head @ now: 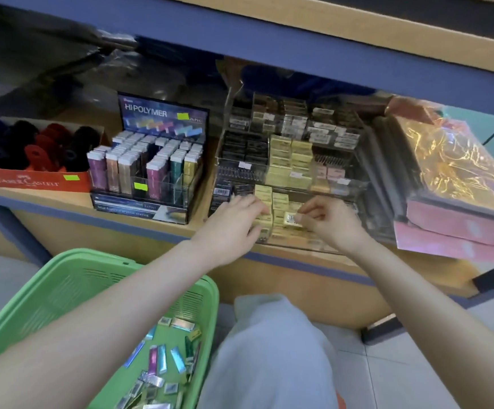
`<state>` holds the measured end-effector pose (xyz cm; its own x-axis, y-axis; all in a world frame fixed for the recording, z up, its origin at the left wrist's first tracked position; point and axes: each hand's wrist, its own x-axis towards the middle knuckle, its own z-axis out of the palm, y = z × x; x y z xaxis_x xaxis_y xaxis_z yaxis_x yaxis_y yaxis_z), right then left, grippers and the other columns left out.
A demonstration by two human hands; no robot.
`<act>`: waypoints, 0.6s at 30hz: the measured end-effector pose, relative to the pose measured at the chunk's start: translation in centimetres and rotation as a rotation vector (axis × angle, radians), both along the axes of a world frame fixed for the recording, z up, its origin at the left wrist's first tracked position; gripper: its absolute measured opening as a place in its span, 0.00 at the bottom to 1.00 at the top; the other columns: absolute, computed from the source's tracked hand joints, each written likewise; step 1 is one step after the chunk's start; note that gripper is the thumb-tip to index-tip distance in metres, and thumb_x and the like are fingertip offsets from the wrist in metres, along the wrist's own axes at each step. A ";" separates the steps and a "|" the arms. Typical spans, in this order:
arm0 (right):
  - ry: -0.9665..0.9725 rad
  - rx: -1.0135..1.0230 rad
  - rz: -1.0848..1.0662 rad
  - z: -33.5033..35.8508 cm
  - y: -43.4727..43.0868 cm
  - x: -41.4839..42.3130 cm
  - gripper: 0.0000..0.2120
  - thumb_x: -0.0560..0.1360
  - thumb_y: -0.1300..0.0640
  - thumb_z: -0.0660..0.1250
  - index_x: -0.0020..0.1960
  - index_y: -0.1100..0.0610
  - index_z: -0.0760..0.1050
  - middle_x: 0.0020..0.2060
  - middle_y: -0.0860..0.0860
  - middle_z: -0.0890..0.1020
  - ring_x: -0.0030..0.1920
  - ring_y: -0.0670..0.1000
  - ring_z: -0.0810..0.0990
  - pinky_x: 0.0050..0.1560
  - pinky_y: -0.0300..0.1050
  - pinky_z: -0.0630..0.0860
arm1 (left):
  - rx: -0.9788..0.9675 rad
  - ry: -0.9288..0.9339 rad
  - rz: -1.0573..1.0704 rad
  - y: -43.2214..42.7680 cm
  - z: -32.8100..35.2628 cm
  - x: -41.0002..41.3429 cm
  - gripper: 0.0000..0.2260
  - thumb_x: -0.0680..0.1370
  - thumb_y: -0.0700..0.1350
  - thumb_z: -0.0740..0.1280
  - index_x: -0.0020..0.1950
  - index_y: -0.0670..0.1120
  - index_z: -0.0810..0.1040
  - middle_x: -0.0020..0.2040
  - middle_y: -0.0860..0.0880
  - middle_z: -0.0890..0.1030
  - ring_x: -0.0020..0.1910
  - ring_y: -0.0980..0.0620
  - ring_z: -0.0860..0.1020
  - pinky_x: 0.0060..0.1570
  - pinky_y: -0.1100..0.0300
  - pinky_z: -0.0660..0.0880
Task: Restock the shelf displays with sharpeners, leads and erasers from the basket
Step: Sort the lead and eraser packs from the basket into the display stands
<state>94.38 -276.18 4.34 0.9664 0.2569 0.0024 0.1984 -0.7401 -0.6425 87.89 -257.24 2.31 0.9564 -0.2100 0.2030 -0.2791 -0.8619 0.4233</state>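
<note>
A clear tiered display (355,184) on the wooden shelf holds rows of gold and black lead boxes. My left hand (234,222) rests on the gold boxes (278,202) in the bottom tier, fingers curved over them. My right hand (325,219) pinches one small gold lead box (290,218) just above that same tier. A green basket (71,276) stands on the floor at the lower left, with several shiny lead and eraser packs (163,361) loose in its bottom.
Left of the clear display stands a Hi-Polymer eraser display (151,160), then a red Faber-Castell box (30,180) of dark sharpeners. Pink iridescent packs (458,208) are stacked at the right. A blue shelf edge (299,51) hangs overhead. My knee (269,349) is beside the basket.
</note>
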 end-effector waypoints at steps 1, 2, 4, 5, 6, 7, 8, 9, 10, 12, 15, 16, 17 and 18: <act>0.032 -0.008 0.027 -0.3 0.2 0.3 0.04 0.74 0.55 0.71 0.45 0.54 0.77 0.39 0.50 0.81 0.43 0.50 0.79 0.40 0.33 0.73 | 0.032 0.012 -0.008 -0.1 -0.3 0.1 0.15 0.81 0.44 0.59 0.68 0.47 0.69 0.67 0.51 0.70 0.66 0.52 0.66 0.68 0.54 0.61; 0.054 -0.008 0.051 -0.4 0.3 0.4 0.03 0.74 0.55 0.71 0.44 0.54 0.77 0.37 0.48 0.80 0.43 0.50 0.79 0.42 0.37 0.75 | 0.045 0.014 -0.008 -0.2 -0.5 0.2 0.16 0.81 0.44 0.59 0.69 0.47 0.68 0.67 0.51 0.69 0.67 0.52 0.65 0.68 0.55 0.60; 0.064 -0.021 0.081 -0.6 0.6 0.7 0.03 0.74 0.55 0.70 0.44 0.53 0.78 0.36 0.46 0.78 0.43 0.49 0.78 0.45 0.43 0.77 | 0.050 -0.008 -0.001 -0.3 -0.9 0.3 0.17 0.81 0.44 0.58 0.70 0.48 0.67 0.68 0.52 0.68 0.68 0.53 0.64 0.68 0.56 0.59; 0.058 -0.038 0.083 -0.7 0.7 0.7 0.03 0.75 0.54 0.70 0.44 0.53 0.78 0.37 0.46 0.79 0.43 0.49 0.78 0.44 0.44 0.76 | 0.051 -0.022 0.001 -0.4 -1.0 0.4 0.17 0.81 0.44 0.58 0.70 0.48 0.67 0.69 0.52 0.68 0.68 0.54 0.64 0.68 0.57 0.58; 0.054 -0.045 0.073 -0.9 0.8 0.7 0.04 0.74 0.53 0.70 0.44 0.53 0.78 0.38 0.47 0.80 0.43 0.49 0.79 0.44 0.44 0.77 | 0.052 -0.030 0.000 -0.4 -1.2 0.4 0.17 0.81 0.44 0.59 0.70 0.48 0.67 0.69 0.53 0.68 0.68 0.54 0.64 0.68 0.57 0.57; 0.049 -0.036 0.059 -1.0 0.8 0.7 0.04 0.74 0.53 0.71 0.43 0.53 0.78 0.38 0.48 0.81 0.43 0.50 0.80 0.45 0.45 0.78 | 0.052 -0.033 -0.001 -0.4 -1.3 0.3 0.17 0.81 0.44 0.59 0.70 0.49 0.66 0.69 0.53 0.68 0.68 0.54 0.64 0.67 0.58 0.57; 0.046 -0.008 0.040 -1.2 0.8 0.6 0.05 0.73 0.54 0.72 0.41 0.53 0.77 0.38 0.49 0.81 0.43 0.51 0.81 0.46 0.47 0.79 | 0.054 -0.030 -0.003 -0.4 -1.5 0.3 0.18 0.80 0.44 0.59 0.70 0.49 0.66 0.69 0.53 0.68 0.68 0.54 0.63 0.67 0.58 0.56; 0.032 0.015 0.024 -1.5 0.8 0.5 0.06 0.72 0.55 0.73 0.40 0.53 0.76 0.38 0.50 0.81 0.42 0.52 0.81 0.46 0.46 0.80 | 0.053 -0.030 -0.004 -0.4 -1.7 0.3 0.18 0.80 0.44 0.59 0.71 0.49 0.66 0.69 0.53 0.67 0.68 0.54 0.63 0.67 0.59 0.56; 0.007 0.016 0.013 -1.6 0.9 0.5 0.07 0.72 0.56 0.74 0.39 0.54 0.75 0.37 0.50 0.81 0.41 0.52 0.81 0.43 0.43 0.79 | 0.050 -0.032 -0.002 -0.4 -1.9 0.3 0.18 0.80 0.44 0.59 0.70 0.50 0.66 0.69 0.53 0.67 0.68 0.54 0.63 0.67 0.59 0.55; -0.045 -0.049 0.014 -1.7 1.0 0.4 0.07 0.72 0.56 0.73 0.44 0.57 0.76 0.40 0.50 0.80 0.42 0.50 0.78 0.39 0.37 0.73 | 0.046 -0.045 0.003 -0.4 -2.1 0.3 0.18 0.80 0.44 0.60 0.70 0.50 0.66 0.69 0.53 0.68 0.68 0.54 0.63 0.66 0.59 0.55; -0.061 -0.100 0.041 -1.7 1.5 0.3 0.12 0.74 0.56 0.71 0.55 0.61 0.78 0.45 0.52 0.80 0.45 0.47 0.76 0.44 0.35 0.69 | 0.044 -0.060 0.004 -0.4 -2.3 0.5 0.18 0.80 0.44 0.60 0.70 0.50 0.66 0.69 0.53 0.68 0.67 0.54 0.63 0.65 0.60 0.55; -0.069 -0.115 0.057 -1.7 1.6 0.3 0.12 0.75 0.57 0.70 0.56 0.61 0.79 0.46 0.53 0.81 0.44 0.47 0.76 0.45 0.34 0.69 | 0.044 -0.061 0.003 -0.4 -2.4 0.5 0.18 0.80 0.44 0.60 0.70 0.50 0.66 0.69 0.53 0.68 0.67 0.54 0.63 0.65 0.60 0.55; -0.078 -0.133 0.072 -1.7 1.6 0.2 0.10 0.76 0.58 0.69 0.55 0.61 0.79 0.47 0.54 0.82 0.44 0.46 0.76 0.44 0.32 0.68 | 0.044 -0.062 0.002 -0.4 -2.5 0.5 0.18 0.80 0.44 0.60 0.70 0.50 0.66 0.69 0.54 0.67 0.67 0.54 0.63 0.64 0.60 0.54; -0.088 -0.144 0.078 -1.7 1.6 0.1 0.09 0.76 0.59 0.68 0.55 0.61 0.80 0.47 0.54 0.82 0.44 0.46 0.76 0.43 0.30 0.67 | 0.045 -0.063 0.000 -0.4 -2.5 0.5 0.18 0.80 0.44 0.59 0.70 0.50 0.66 0.69 0.54 0.67 0.67 0.54 0.63 0.64 0.61 0.54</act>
